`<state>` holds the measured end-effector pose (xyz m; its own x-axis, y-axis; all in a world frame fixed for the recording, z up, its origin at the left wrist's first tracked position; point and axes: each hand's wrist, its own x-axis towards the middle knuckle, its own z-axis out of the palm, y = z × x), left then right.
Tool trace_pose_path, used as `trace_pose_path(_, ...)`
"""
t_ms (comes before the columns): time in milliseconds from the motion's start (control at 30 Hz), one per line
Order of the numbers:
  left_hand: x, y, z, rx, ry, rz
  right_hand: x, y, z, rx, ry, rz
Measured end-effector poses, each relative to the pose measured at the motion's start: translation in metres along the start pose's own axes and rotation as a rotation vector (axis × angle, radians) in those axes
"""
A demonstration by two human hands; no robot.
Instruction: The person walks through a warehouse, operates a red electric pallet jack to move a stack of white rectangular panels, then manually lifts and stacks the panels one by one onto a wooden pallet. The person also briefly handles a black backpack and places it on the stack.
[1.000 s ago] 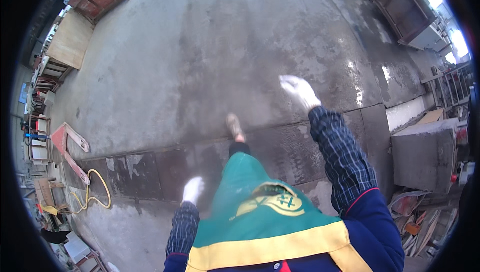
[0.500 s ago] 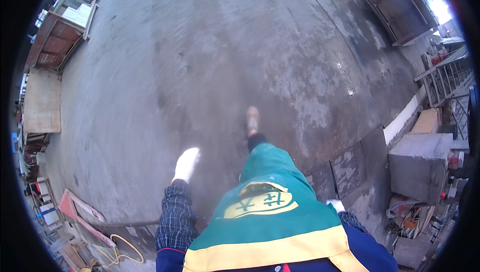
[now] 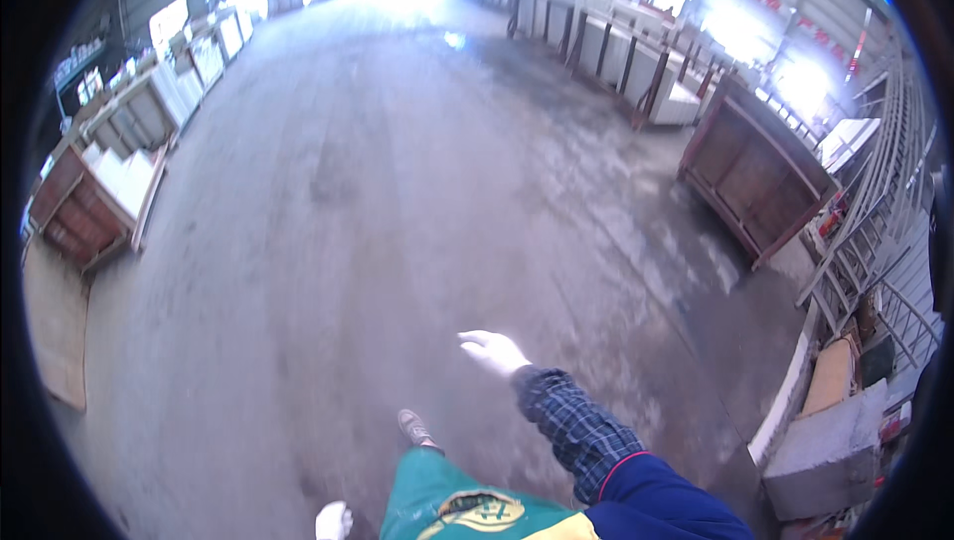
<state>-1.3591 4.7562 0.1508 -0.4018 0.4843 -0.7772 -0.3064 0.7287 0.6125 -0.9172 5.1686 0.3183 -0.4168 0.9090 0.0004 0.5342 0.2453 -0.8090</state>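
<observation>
The green apron point(image 3: 437, 512) hangs above the stepping shoe point(image 3: 413, 428). Beyond it the right hand point(image 3: 494, 352) has swung forward, loosely open and empty; the left hand point(image 3: 334, 520) has dropped back, its grip unclear: walking across the floor point(image 3: 328, 202), no handling visible.

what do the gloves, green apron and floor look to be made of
Gloves: probably matte knit or cloth, white and snug; blur hides the weave. Green apron: perhaps smooth cloth or coated fabric, judging by its soft drape. Floor: likely concrete, dull grey with darker patches.
</observation>
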Motion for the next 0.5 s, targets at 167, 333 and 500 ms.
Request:
trace_pose_path(167,0.174,0.121,0.042,0.35,0.02,0.213,0.178,0.022,-0.001,0.107,0.0,-0.199)
trace_pose_path(333,0.231,0.366,0.17,0.137,-0.205,0.23,0.091,0.193,-0.014,-0.391,-0.334,0.174)
trace_pose_path(500,0.275,0.583,0.28,0.271,-0.297,0.423,0.003,0.268,-0.08,-0.556,-0.752,0.549)
